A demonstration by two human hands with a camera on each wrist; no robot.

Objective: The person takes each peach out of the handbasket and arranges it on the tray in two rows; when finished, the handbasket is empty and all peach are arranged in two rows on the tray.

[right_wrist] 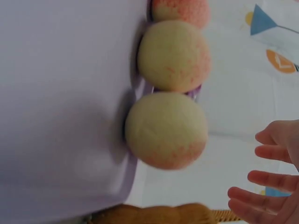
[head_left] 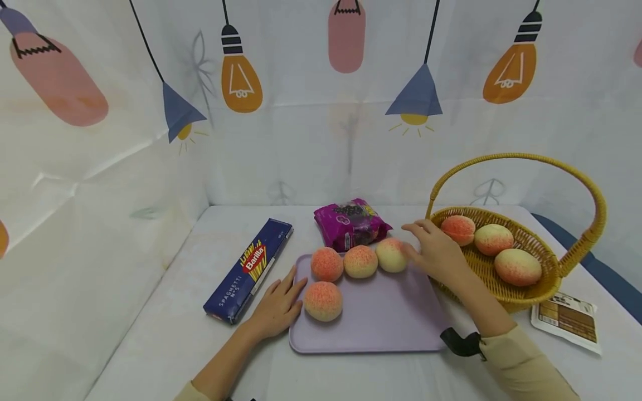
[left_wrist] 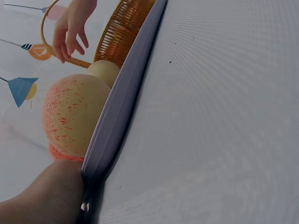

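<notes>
Three peaches stand in a row along the back of a lilac tray [head_left: 381, 326]: a red one [head_left: 327, 264], a middle one [head_left: 360, 262] and a pale one [head_left: 392, 255]. One more peach [head_left: 323, 301] sits nearer the tray's left front. My left hand [head_left: 277, 306] rests at the tray's left edge, its fingers extended beside that peach. Over the back right corner hovers my right hand [head_left: 438, 253], fingers spread, holding nothing. In the right wrist view, a gap shows between this hand [right_wrist: 275, 172] and the pale peach [right_wrist: 167, 130].
A wicker basket [head_left: 521, 303] with a tall handle holds three peaches at the right. Partly under its side lies a flat brown-and-white packet [head_left: 569, 322]. A blue spaghetti box [head_left: 249, 270] lies left of the tray, and a purple bag [head_left: 351, 223] sits behind it.
</notes>
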